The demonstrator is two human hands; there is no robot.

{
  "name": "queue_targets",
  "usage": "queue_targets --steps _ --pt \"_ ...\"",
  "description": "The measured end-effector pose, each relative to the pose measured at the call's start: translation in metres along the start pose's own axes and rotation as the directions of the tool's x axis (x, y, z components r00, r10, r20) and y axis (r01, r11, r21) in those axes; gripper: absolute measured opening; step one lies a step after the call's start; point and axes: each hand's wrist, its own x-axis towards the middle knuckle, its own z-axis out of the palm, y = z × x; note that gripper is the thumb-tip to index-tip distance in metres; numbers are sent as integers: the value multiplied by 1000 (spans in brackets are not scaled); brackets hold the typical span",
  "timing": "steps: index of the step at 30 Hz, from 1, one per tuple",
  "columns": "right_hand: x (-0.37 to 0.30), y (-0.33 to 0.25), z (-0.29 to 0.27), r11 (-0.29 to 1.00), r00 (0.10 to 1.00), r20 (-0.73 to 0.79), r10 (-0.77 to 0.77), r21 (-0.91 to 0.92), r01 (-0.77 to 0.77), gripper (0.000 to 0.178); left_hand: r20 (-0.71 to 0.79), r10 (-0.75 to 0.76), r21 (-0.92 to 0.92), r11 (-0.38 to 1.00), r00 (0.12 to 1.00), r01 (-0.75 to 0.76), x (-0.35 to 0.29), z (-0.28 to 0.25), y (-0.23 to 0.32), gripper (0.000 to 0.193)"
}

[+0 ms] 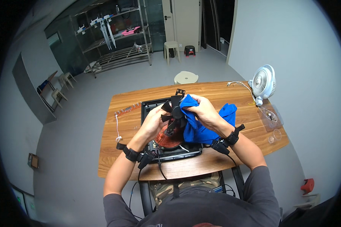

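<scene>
Where blades (166, 106) splay: black fan (177, 112), round-hubbed
Left hand (154, 123): curled at fan's eight o'clock, gripping it
Right hand (206, 113): bent, three o'clock, clutching crumpled blue cloth (195, 131)

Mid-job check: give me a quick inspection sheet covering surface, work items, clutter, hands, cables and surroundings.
Surface: wood-grain table.
Work items: black bladed fan wheel, held over an open black casing with a copper-coloured coil; blue cloth.
Clutter: orange strip at left; white desk fan and clear plastic piece at right.
Hands: left hand grips the fan wheel; right hand holds the cloth against it.
Cables: white lead from the strip; white cord beside the desk fan; black cables from both wristbands.
Surroundings: metal shelving and cream stool beyond the table.
</scene>
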Motion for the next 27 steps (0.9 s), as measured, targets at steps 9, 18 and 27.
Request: queue_targets --steps 9,18,27 --pt "3 9 -4 999 994 -110 1 49 5 34 -58 273 701 696 960 -155 -9 18 15 53" --pt "1 2 -15 993 987 -153 37 116 -20 33 -170 218 395 909 961 -136 -4 10 11 49" --pt "-1 -11 1 934 997 71 21 354 -45 35 -29 26 270 963 999 -17 -5 10 4 42"
